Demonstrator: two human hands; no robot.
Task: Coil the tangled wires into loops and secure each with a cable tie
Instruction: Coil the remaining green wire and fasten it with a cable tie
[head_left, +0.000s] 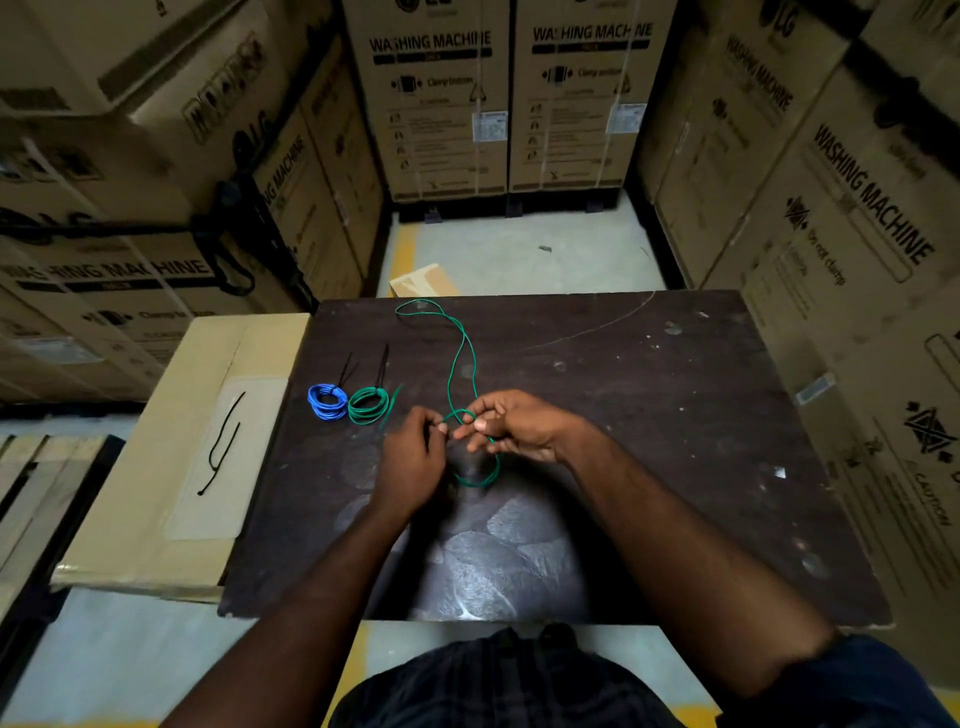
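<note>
The tabletop (623, 415) is dark, worn board, scuffed and patchily shiny. The green wire (460, 358) and the blue coil (327, 401) look like smooth, slightly glossy plastic. Matt brown cardboard boxes (431, 104) surround it; the floor (519, 254) is dull concrete.

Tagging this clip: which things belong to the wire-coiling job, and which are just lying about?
In the job: loose green wire, left hand, right hand, tied blue coil, tied green coil, spare cable ties.
Lying about: washing machine cartons, floor cardboard scrap.

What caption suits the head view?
Left hand and right hand loop green wire on table, beside blue coil and green coil.
</note>
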